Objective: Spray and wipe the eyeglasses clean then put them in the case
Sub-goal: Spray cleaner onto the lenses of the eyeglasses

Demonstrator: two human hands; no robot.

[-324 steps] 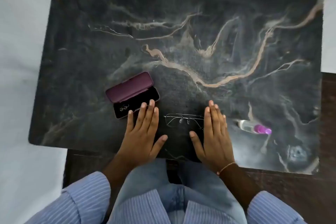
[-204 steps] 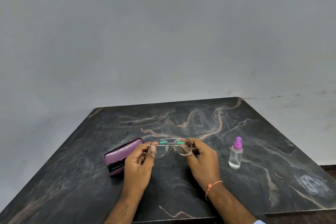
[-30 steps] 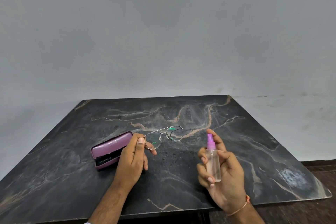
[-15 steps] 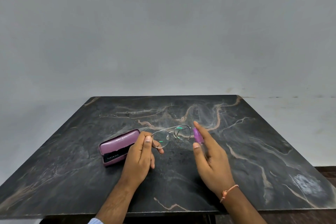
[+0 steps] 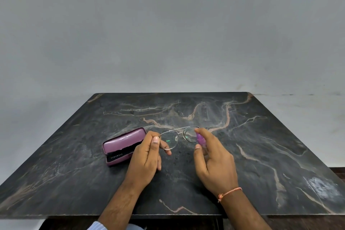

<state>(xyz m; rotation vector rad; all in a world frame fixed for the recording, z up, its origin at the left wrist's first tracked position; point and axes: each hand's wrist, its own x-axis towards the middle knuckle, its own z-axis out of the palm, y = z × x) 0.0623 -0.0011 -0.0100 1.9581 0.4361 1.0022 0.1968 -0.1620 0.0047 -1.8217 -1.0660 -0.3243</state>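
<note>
Presently the left hand (image 5: 147,158) pinches the eyeglasses (image 5: 177,137) while the right hand's (image 5: 214,160) grip holds the spray bottle (image 5: 200,139).

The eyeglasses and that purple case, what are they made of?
Eyeglasses: thin silvery wire frame, likely metal, with clear lenses throwing green glints. Case: hard shell, smooth satin mauve with a soft sheen, probably plastic or coated metal; dark lining inside.

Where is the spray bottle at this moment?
In the head view, the spray bottle is held in the right hand, right of centre above the table, its purple top beside the eyeglasses.
</note>
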